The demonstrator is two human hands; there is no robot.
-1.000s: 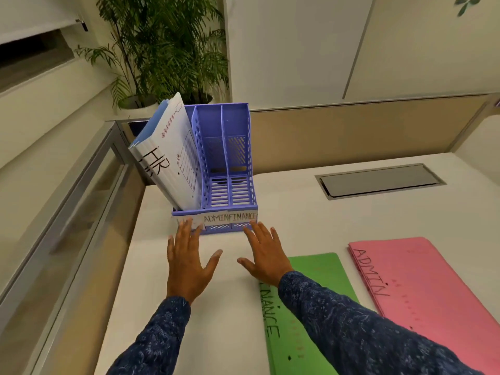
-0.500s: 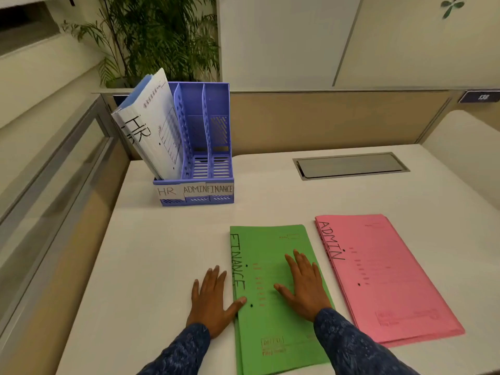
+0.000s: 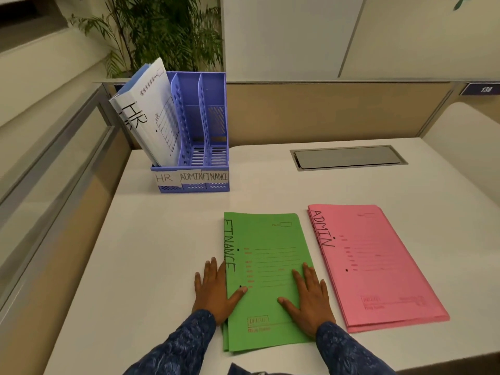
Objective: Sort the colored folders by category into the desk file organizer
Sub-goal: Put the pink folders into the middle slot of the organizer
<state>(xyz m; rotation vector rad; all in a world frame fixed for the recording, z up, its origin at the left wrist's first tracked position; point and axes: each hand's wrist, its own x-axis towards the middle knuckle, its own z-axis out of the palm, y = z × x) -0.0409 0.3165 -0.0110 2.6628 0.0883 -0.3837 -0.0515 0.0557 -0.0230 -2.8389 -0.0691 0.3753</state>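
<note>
A green stack of folders marked FINANCE lies flat on the white desk in front of me. My left hand rests flat at its left edge, thumb on the cover. My right hand lies flat on its right side, fingers spread. To the right lies a pink stack marked ADMIN. At the desk's back left stands a blue file organizer with slots labelled HR, ADMIN and FINANCE. White and blue folders marked HR lean in its left slot; the other two slots hold nothing.
A grey cable hatch is set into the desk at the back right. A tan partition runs behind the desk, with a potted plant beyond the organizer. A glass and metal rail borders the desk's left side.
Both hands have drawn back from the organizer's front to the green FINANCE stack and now lie flat on it. My view has pulled back and tilted toward the near desk.
</note>
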